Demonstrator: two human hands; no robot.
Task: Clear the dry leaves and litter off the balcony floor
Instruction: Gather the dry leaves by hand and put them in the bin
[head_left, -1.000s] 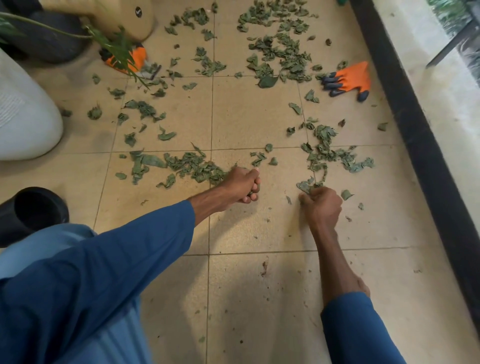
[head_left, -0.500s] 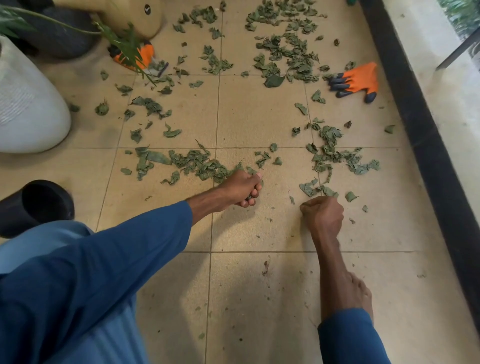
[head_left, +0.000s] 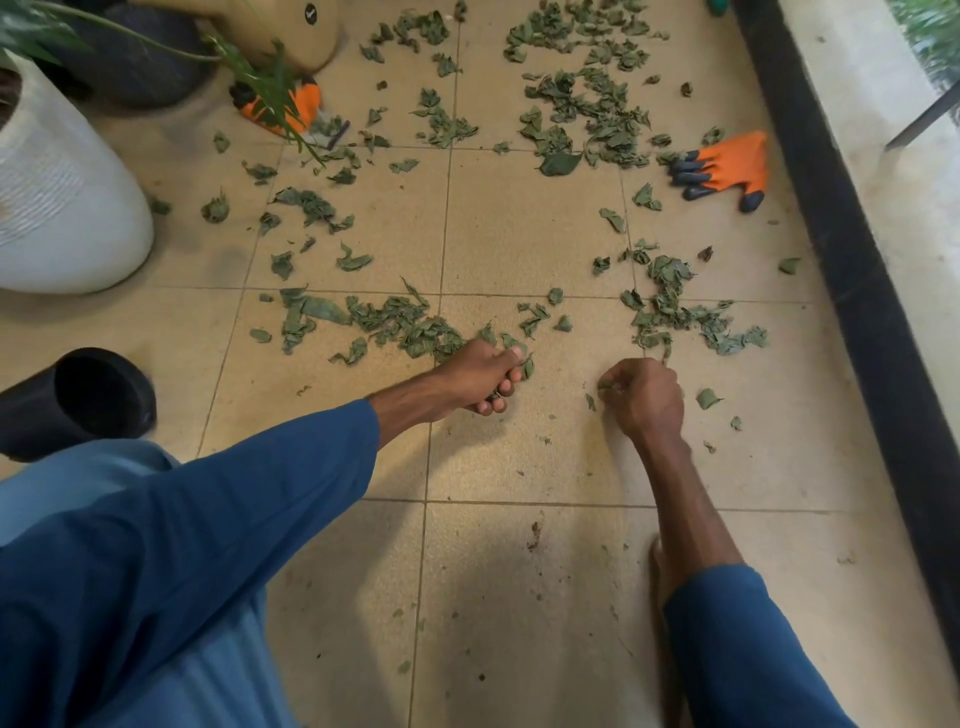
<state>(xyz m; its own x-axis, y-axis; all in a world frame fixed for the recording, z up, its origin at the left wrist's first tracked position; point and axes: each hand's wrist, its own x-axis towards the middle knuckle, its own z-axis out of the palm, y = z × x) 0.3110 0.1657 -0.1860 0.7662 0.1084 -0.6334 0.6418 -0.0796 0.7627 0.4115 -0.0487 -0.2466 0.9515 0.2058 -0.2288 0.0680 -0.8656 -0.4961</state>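
Dry green leaves (head_left: 400, 325) lie scattered over the beige tiled balcony floor (head_left: 519, 234), with a thick patch at the far middle (head_left: 587, 109) and another clump on the right (head_left: 675, 317). My left hand (head_left: 483, 376) is low over the floor, its fingers curled round a bunch of leaves at the end of the left clump. My right hand (head_left: 647, 397) is just below the right clump, fingers curled and pinching a small leaf. A few single leaves (head_left: 707, 399) lie beside it.
A white ribbed planter (head_left: 62, 208) stands at the left, a black pot (head_left: 83, 402) lies on its side nearer me. One orange glove (head_left: 727, 166) lies by the black wall base (head_left: 857, 291) at the right; another orange glove (head_left: 291, 106) sits under plant fronds.
My right hand has drawn back toward me from the right clump with a leaf pinched in it. My left hand stays at the left clump, still gripping leaves.
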